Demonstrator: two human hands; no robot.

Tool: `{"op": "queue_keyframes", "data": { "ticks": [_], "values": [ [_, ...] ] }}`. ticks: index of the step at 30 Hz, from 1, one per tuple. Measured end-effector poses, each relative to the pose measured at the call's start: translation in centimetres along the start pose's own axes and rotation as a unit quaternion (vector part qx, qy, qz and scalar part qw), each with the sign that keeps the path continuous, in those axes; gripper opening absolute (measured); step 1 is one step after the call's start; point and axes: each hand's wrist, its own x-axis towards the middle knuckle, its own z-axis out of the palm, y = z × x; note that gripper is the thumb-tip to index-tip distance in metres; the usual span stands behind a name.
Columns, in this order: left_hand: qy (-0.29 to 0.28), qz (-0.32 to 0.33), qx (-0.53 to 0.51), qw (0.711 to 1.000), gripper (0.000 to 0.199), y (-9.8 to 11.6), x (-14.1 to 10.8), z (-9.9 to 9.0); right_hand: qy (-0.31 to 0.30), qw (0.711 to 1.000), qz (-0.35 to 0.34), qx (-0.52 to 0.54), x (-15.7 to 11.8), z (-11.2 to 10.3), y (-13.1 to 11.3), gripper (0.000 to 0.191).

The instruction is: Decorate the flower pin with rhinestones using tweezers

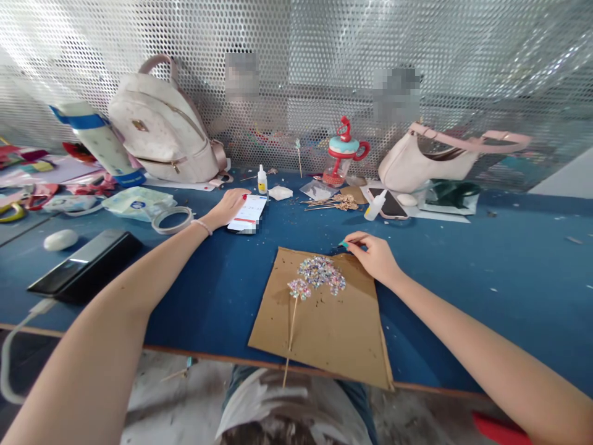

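Your left hand (228, 207) lies flat and loosely open, its fingers resting on the near edge of a phone (249, 214) with a lit white screen; it grips nothing. A pearl bracelet (202, 226) sits at that wrist. Just left of that hand lies a tape ring (172, 219), with a wipes pack (137, 203) beyond it, and just past the phone stands a small glue bottle (262, 180). Your right hand (374, 254) is narrowed to a pinch, thumb and forefinger closed on a thin teal tool (345, 243) whose tip points left; the tool is too small to identify further. That hand rests on the far right corner of a cardboard sheet (324, 327), which lies between your forearms and overhangs the near edge of the blue table (486, 272). Just left of your right hand, on the cardboard, lies a pile of rhinestones (322, 273), and touching its near left side is a small jewelled piece on a stick (293, 321) that runs toward you and past the table edge. Beyond your right hand lie gold ornaments (338, 202), a second bottle (374, 206) and a red-and-teal cup (341, 156). Well to the left of your left arm lies a black case (88, 264) with a white cable. A backpack (164, 130) and a pink handbag (430, 162) stand against the mesh wall at the far edge.
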Motion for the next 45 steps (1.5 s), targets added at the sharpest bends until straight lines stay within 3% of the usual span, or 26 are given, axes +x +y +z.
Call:
{"op": "queue_keyframes", "data": {
  "ticks": [20, 34, 40, 42, 45],
  "values": [
    [-0.011, 0.009, 0.018, 1.000, 0.037, -0.7, 0.1, 0.4, -0.005, 1.000, -0.019, -0.015, 0.0, 0.2, 0.4, 0.016],
    [-0.022, 0.013, 0.049, 0.998, 0.035, 1.0, -0.2, -0.7, -0.009, 0.999, -0.028, -0.013, -0.1, 0.2, 0.5, 0.016],
    [-0.031, 0.092, 0.050, 0.994, 0.037, 3.5, 0.4, -3.7, -0.011, 0.999, -0.027, -0.014, -0.2, 0.1, 0.3, 0.016],
    [-0.028, 0.118, 0.032, 0.992, 0.038, 5.3, 0.6, -4.6, -0.010, 0.999, -0.026, -0.014, -0.2, 0.1, 0.2, 0.017],
    [-0.068, 0.180, -0.018, 0.981, 0.037, 9.1, 0.2, -4.7, -0.009, 1.000, -0.025, -0.015, -0.2, 0.1, 0.1, 0.018]
  ]
}}
